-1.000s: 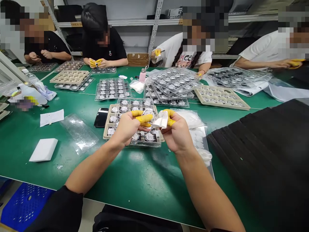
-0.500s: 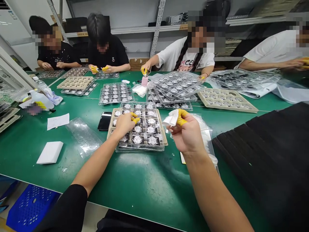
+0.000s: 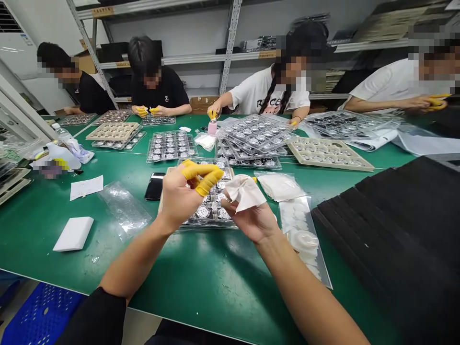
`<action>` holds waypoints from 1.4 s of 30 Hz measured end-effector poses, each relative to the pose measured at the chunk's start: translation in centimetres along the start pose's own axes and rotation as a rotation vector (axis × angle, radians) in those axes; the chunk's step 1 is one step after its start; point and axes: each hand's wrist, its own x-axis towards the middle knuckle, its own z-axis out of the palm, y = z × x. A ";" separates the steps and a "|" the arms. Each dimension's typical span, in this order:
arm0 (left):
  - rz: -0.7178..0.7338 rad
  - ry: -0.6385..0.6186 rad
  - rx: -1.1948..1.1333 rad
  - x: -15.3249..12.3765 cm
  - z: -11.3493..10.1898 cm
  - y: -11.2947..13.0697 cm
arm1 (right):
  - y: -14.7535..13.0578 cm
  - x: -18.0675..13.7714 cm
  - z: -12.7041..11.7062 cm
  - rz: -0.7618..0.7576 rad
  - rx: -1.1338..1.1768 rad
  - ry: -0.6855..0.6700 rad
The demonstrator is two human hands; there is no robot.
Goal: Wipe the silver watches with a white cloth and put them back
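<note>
Both my hands are raised over a clear plastic tray of round silvery-white parts on black squares, stacked on a beige tray. My left hand wears yellow finger cots. Its fingers are bent together in a pinch, and what lies between them is hidden. A crumpled white wipe is draped over the fingers of my right hand, which grips it from below. The two hands are close but apart, left of and right of the tray's middle.
A phone lies left of the tray. To the right are a pack of white wipes, a clear bag and a large black folded sheet. A white block sits at left. Co-workers sit opposite behind stacked trays.
My left hand has lifted off the tray and come up towards my right hand. The right hand has moved left and turned, with the wipe now spread over its fingers.
</note>
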 end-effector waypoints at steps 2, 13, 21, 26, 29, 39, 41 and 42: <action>0.112 0.048 0.044 -0.6 0.3 1.2 | 0.5 -0.1 0.2 -0.002 0.012 0.037; 0.048 -0.164 0.494 0.8 -1.6 -1.5 | -2.7 0.4 -1.0 -0.543 -0.371 0.099; -0.282 -0.792 0.892 0.1 1.8 -9.2 | -4.6 0.5 -1.0 -0.764 -0.595 0.261; -0.321 -0.705 0.940 -1.5 4.8 -9.4 | -4.4 0.6 -0.7 -0.703 -0.526 0.254; -0.450 -0.655 0.701 -1.2 4.7 -9.6 | -4.4 0.4 -0.4 -0.645 -0.516 0.212; -0.808 -0.168 -0.478 0.1 2.4 -2.7 | -2.8 1.2 -1.1 -0.572 -0.527 0.251; -0.857 -0.165 -0.612 0.1 1.8 -0.7 | -2.2 1.1 -0.9 -0.524 -0.537 0.237; -0.875 -0.178 -0.648 0.1 1.5 0.1 | -1.9 1.0 -0.8 -0.500 -0.539 0.228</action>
